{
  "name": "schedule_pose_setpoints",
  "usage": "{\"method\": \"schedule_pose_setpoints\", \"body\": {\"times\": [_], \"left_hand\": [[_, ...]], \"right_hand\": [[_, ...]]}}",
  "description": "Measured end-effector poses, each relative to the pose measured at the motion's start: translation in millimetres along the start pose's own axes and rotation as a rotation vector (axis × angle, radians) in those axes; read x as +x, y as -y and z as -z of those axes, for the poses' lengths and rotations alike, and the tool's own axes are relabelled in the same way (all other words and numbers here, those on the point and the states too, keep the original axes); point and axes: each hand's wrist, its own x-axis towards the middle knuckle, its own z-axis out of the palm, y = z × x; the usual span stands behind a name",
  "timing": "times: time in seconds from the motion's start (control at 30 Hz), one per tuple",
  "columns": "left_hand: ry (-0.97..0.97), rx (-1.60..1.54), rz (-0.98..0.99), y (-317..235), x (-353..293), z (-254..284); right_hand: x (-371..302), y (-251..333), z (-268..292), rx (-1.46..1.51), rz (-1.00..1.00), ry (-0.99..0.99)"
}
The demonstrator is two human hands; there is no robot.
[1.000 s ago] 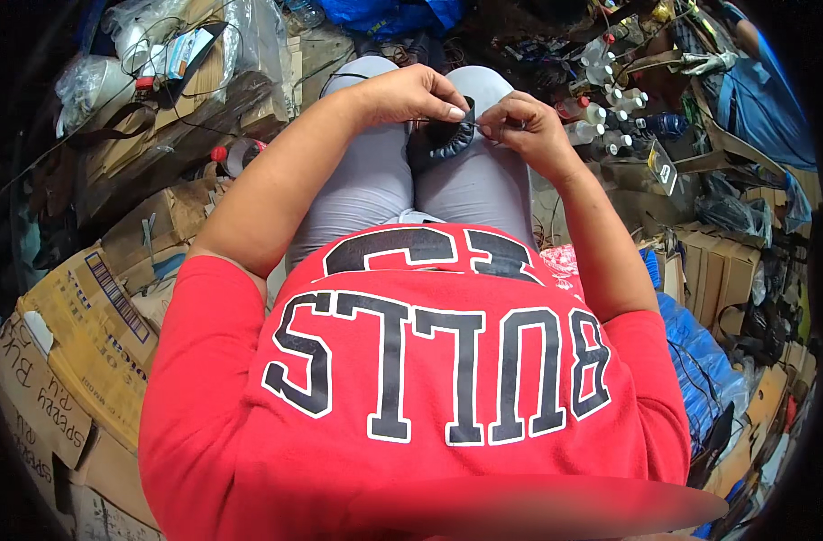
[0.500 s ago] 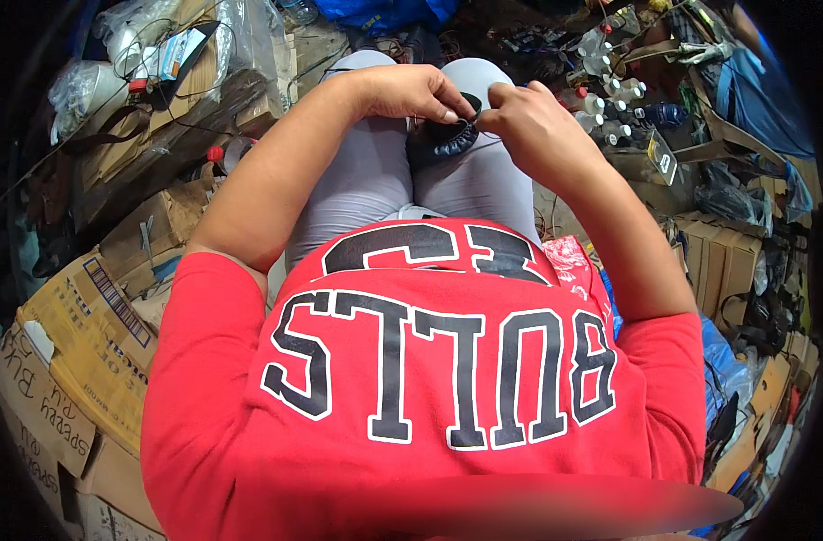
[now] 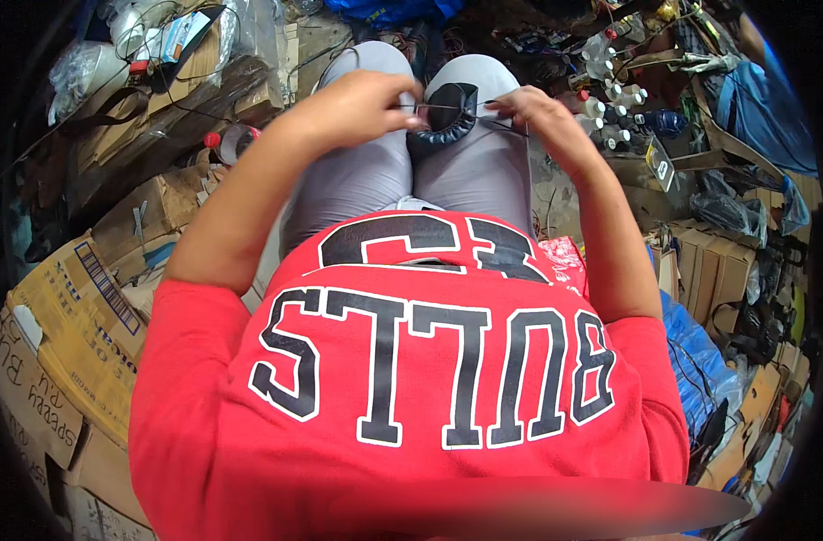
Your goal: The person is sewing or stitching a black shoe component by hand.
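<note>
A black piece with a puckered, shiny rim (image 3: pixel 449 133), seemingly a shoe upper, rests on my grey-trousered thighs near the knees. To its left is my left hand (image 3: pixel 362 108), its fingers slightly smeared and closed in a pinch at a dark thread (image 3: pixel 436 106) that crosses the piece's opening. My right hand (image 3: pixel 545 123), on the other side, pinches thread that runs out from the piece's right edge. Both hands stand a little apart from the black piece. Whether a needle is in either pinch is too small to tell.
Cardboard boxes (image 3: pixel 78 334) are stacked at my left, below a plastic-wrapped pile (image 3: pixel 249 54). Several plastic bottles (image 3: pixel 596 108) stand at the far right, near a blue cloth (image 3: pixel 763 113). Blue plastic sheeting (image 3: pixel 700 370) lies beside my right elbow.
My hands, which were together at the black piece's rim, have drawn apart to left and right. Thread now shows stretched out between them and the piece.
</note>
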Motion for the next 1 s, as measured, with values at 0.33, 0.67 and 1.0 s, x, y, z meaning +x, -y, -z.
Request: {"method": "schedule_pose_setpoints", "body": {"times": [0.33, 0.67, 1.0], "left_hand": [[-0.493, -0.969, 0.140, -4, 11, 16], [-0.222, -1.727, 0.255, 51, 22, 3], [-0.290, 0.001, -0.024, 41, -27, 37]], "right_hand": [[35, -34, -10, 1.137, 0.097, -0.741], [-19, -54, -2, 1.224, 0.068, -0.128], [-20, -19, 47, -0.038, -0.038, -0.303]]}}
